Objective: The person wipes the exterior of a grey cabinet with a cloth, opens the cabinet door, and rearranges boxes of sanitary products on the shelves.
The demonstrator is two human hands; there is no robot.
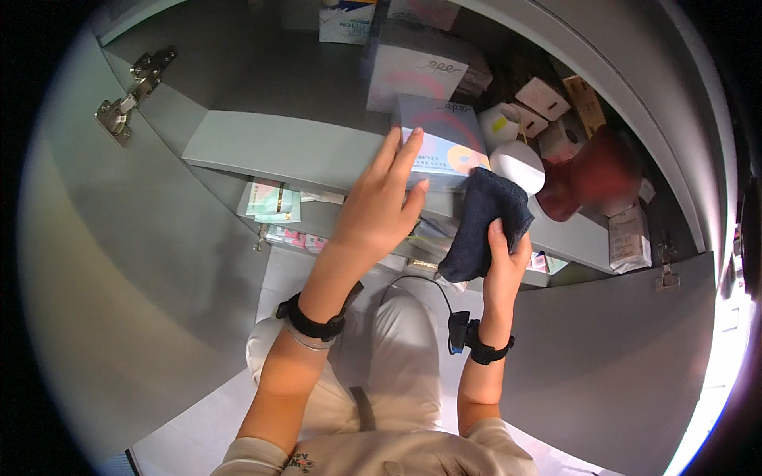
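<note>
My left hand (384,193) lies against the near left end of a blue printed carton (443,153), fingers on its top edge and thumb on its front side. The carton sits at the front edge of a grey cabinet shelf (286,146), before larger white and grey printed boxes (411,71). My right hand (506,256) grips a folded dark blue cloth (485,220), its upper corner close to the carton's right end. Just behind the cloth stands a white rounded object (517,168). Whether the carton is held or only touched is hard to tell.
A dark red object (586,172) and small white boxes (542,98) stand on the shelf's right. Packets (274,199) lie on the lower shelf. Open cabinet doors flank me, the left door (137,256) and the right door (607,357). A metal hinge (134,95) juts out upper left.
</note>
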